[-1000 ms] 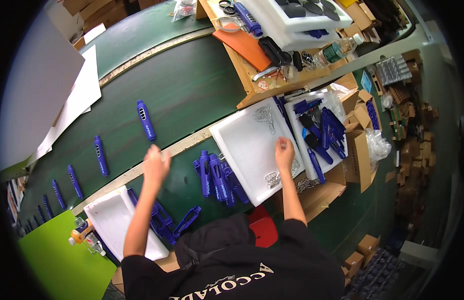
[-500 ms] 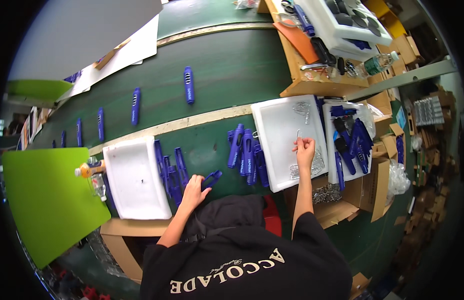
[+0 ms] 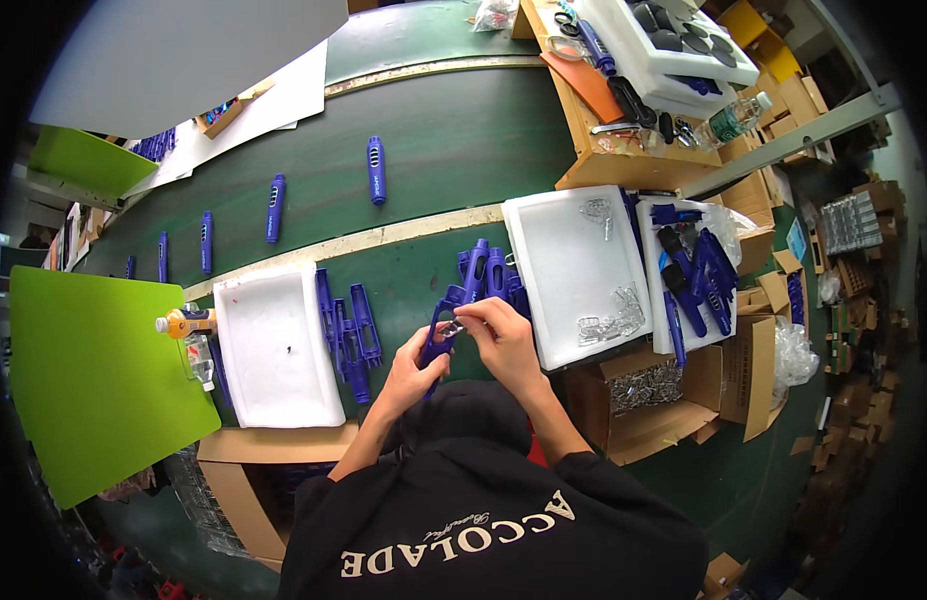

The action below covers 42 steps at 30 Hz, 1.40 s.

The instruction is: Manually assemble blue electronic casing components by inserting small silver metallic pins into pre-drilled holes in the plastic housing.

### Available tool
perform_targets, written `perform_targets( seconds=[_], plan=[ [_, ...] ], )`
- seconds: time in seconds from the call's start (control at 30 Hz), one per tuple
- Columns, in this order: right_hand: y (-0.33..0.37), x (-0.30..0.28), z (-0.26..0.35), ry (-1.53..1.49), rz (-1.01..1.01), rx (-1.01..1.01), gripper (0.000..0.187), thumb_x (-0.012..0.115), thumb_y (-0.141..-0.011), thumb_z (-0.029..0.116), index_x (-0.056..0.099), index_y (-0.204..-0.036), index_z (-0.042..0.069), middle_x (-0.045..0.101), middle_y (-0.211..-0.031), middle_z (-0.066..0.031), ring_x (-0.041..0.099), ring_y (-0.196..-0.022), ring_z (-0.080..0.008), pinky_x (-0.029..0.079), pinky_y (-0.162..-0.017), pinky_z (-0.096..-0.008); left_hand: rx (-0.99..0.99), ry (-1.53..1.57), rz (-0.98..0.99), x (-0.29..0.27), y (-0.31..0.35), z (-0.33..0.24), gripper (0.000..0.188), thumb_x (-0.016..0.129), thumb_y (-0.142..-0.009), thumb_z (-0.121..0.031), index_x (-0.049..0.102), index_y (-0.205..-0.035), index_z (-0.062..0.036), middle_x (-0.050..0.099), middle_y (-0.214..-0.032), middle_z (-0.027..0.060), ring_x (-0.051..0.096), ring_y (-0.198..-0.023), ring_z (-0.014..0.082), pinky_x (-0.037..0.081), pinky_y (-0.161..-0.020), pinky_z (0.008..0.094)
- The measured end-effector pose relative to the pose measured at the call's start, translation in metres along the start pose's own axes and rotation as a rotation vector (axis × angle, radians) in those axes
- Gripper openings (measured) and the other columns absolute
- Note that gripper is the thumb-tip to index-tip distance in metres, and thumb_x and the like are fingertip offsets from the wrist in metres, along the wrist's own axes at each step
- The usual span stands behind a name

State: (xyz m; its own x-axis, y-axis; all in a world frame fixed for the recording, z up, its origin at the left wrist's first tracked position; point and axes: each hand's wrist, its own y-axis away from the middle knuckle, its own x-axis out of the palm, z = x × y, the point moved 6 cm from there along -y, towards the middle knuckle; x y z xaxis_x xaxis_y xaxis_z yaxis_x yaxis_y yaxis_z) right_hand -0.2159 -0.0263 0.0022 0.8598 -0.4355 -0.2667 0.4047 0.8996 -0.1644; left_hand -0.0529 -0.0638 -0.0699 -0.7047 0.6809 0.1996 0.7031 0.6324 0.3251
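Note:
Above the near side of the bench, my left hand (image 3: pixel 409 376) is closed around a blue plastic casing (image 3: pixel 438 346), slim and slotted, held tilted. My right hand (image 3: pixel 504 346) pinches a small shiny wire piece (image 3: pixel 452 328) against the casing's slot; the fingers partly hide it. Just beyond my hands lie several finished-looking blue pen-shaped bodies (image 3: pixel 475 270). Left of my hands is a row of open blue casings (image 3: pixel 362 325). To the right, a white foam tray (image 3: pixel 569 300) holds small piles of wire pieces (image 3: pixel 614 322).
A second white foam tray (image 3: pixel 279 400) stands left, beside an orange-capped bottle (image 3: pixel 187 322) and a green sheet (image 3: pixel 94 380). Blue pen-shaped bodies (image 3: pixel 376 170) lie spaced along the green belt (image 3: pixel 464 130). A cardboard box (image 3: pixel 634 430) of metal pieces sits at right, below a wooden shelf (image 3: pixel 624 172).
My right hand has left the right tray with a wire piece and come to the middle. My left hand has lifted a blue casing from the bench and moved right to meet it.

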Motion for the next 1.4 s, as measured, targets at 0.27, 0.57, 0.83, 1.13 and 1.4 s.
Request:
perform_targets(
  seconds=[0.27,0.57,0.83,1.13,1.4],
  plan=[
    [-0.004,0.015,0.025,0.231,0.051,-0.212,0.006,0.074,-0.083,0.002,0.072,-0.088,0.003,0.051,-0.093,-0.01,0.057,-0.071,-0.0222,0.049,-0.061,-0.0332,0.05,-0.004,-0.111,0.005,0.012,-0.02,0.025,0.054,-0.101,-0.012,0.058,-0.121,0.0024,0.068,-0.089,0.007,0.063,-0.07,0.0099,0.049,-0.063,0.0248],
    [0.022,0.029,0.006,-0.126,-0.267,0.18,0.03,0.067,-0.094,0.009,0.055,-0.119,-0.002,0.059,-0.094,-0.0118,0.058,-0.07,-0.0149,0.047,-0.061,-0.0314,0.059,-0.031,-0.21,0.013,0.012,-0.03,0.025,0.053,-0.105,-0.021,0.064,-0.101,0.0014,0.067,-0.075,0.005,0.06,-0.057,0.0084,0.045,-0.052,0.0242],
    [0.035,0.044,-0.022,-0.244,-0.088,0.287,0.029,0.049,-0.105,0.025,0.061,-0.104,-0.002,0.064,-0.094,-0.0098,0.061,-0.084,-0.0165,0.05,-0.075,-0.0316,0.121,-0.117,-0.205,0.025,0.014,-0.025,0.023,0.048,-0.107,-0.019,0.059,-0.101,0.0008,0.057,-0.077,-0.0016,0.048,-0.069,0.0039,0.042,-0.06,0.0236],
    [0.034,0.04,-0.025,-0.225,-0.141,0.228,0.026,0.058,-0.101,0.024,0.057,-0.102,-0.002,0.048,-0.092,-0.0085,0.047,-0.068,-0.0165,0.04,-0.062,-0.0318,0.046,-0.063,-0.16,0.03,0.015,-0.028,0.024,0.046,-0.108,-0.02,0.056,-0.1,-0.0001,0.057,-0.075,0.0005,0.052,-0.063,0.0064,0.043,-0.055,0.0255],
    [0.044,0.049,-0.054,-0.103,-0.102,0.234,0.021,0.052,-0.105,0.02,0.055,-0.115,0.002,0.061,-0.101,-0.0075,0.061,-0.089,-0.0125,0.05,-0.075,-0.0264,0.04,-0.128,-0.185,0.025,0.016,-0.029,0.022,0.048,-0.106,-0.017,0.058,-0.099,0.0014,0.06,-0.08,0.0029,0.054,-0.072,0.0066,0.045,-0.062,0.0256]
  ],
)
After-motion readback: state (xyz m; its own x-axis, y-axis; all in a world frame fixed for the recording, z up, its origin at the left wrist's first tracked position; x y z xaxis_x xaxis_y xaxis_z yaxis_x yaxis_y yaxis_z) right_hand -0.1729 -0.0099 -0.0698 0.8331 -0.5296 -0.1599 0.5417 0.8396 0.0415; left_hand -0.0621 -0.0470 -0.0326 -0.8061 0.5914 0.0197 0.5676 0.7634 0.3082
